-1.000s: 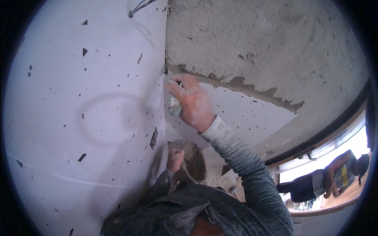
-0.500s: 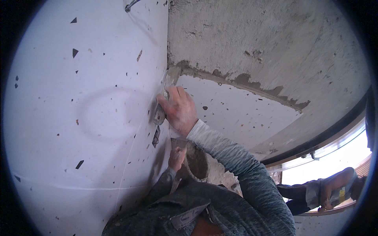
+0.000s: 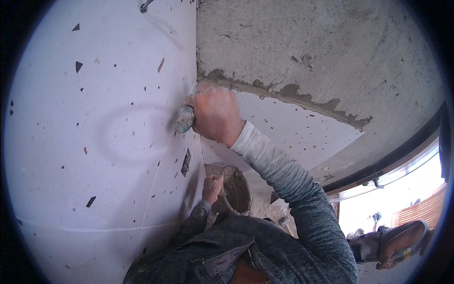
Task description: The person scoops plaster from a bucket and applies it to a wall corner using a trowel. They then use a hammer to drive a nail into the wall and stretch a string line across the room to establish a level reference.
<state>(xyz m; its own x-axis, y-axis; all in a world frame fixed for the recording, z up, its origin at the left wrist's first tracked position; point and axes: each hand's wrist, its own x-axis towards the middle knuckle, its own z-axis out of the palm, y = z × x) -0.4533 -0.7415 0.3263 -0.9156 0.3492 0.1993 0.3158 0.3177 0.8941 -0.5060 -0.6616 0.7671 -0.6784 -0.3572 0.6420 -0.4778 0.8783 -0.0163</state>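
Hands at an inside corner where a white speckled surface meets a rough grey wall. The right hand, at centre, has its fingers clamped on a hand tool, whose rounded, smeared handle end projects to the left of the fist, in front of the white surface; the rest of the tool is largely hidden by the hand. The right sleeve, mottled grey, crosses a pale speckled panel, set below the grey wall. Along the panel's upper edge runs a band of darker mortar, ragged where it meets the wall. Lower down, the left hand is curled beside a bucket with a coated interior; whether its fingers grip the rim or another object cannot be told. The left sleeve is dark. A long dark chip marks the white surface above and to the left of this hand, and a short cable emerges near the top. At lower right, another person's forearm appears beside a bright window.
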